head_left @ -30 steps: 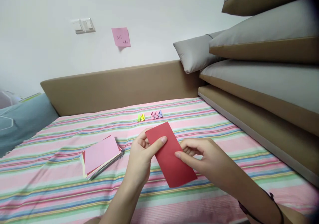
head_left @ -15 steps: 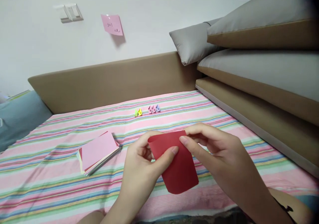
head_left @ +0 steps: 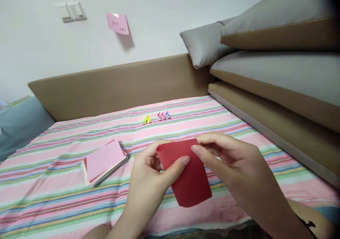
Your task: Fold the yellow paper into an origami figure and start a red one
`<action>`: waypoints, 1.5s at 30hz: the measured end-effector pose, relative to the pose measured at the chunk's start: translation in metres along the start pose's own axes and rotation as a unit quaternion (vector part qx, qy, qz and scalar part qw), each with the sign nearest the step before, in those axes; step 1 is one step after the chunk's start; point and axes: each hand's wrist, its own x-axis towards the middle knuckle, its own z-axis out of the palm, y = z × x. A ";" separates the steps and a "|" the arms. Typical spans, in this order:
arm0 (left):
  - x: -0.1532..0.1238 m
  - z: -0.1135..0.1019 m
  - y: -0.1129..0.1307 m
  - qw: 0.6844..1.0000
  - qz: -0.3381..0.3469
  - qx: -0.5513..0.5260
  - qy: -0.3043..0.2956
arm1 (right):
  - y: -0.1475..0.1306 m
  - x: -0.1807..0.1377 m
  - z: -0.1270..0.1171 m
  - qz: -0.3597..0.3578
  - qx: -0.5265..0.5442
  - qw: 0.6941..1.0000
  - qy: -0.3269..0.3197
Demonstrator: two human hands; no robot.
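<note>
A sheet of red paper (head_left: 191,182) is bent over on itself, with a rounded, uncreased curl at its upper left. My left hand (head_left: 155,171) grips it, thumb lying across the front and fingers hidden behind. At the top right corner my right hand (head_left: 231,161) pinches the paper between thumb and forefinger. Both hands hold the sheet above the striped cloth (head_left: 63,210). Beyond them stand small folded paper pieces: a yellow and green pair (head_left: 147,119) and a pink and purple group (head_left: 163,115).
To the left lies a stack of coloured paper (head_left: 105,161), pink on top. Grey and brown cushions (head_left: 276,69) are piled along the right. A brown padded board (head_left: 122,86) runs along the wall. A blue pillow (head_left: 25,125) sits far left.
The view has shifted very slightly. Both hands keep their hold on the red paper, with hardly any visible movement.
</note>
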 end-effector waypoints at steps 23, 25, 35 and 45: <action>-0.002 -0.002 0.000 1.000 -0.007 0.016 -0.013 | 0.001 0.002 0.001 0.001 0.022 1.000 -0.003; -0.002 -0.002 -0.001 1.000 -0.007 0.019 -0.013 | 0.001 0.002 0.001 0.002 0.023 1.000 -0.004; -0.003 -0.002 -0.001 1.000 -0.006 0.014 -0.014 | 0.001 0.002 0.000 0.008 0.022 1.000 -0.010; -0.002 -0.001 0.001 1.000 -0.011 0.015 -0.010 | 0.000 0.002 0.000 0.010 0.025 1.000 -0.008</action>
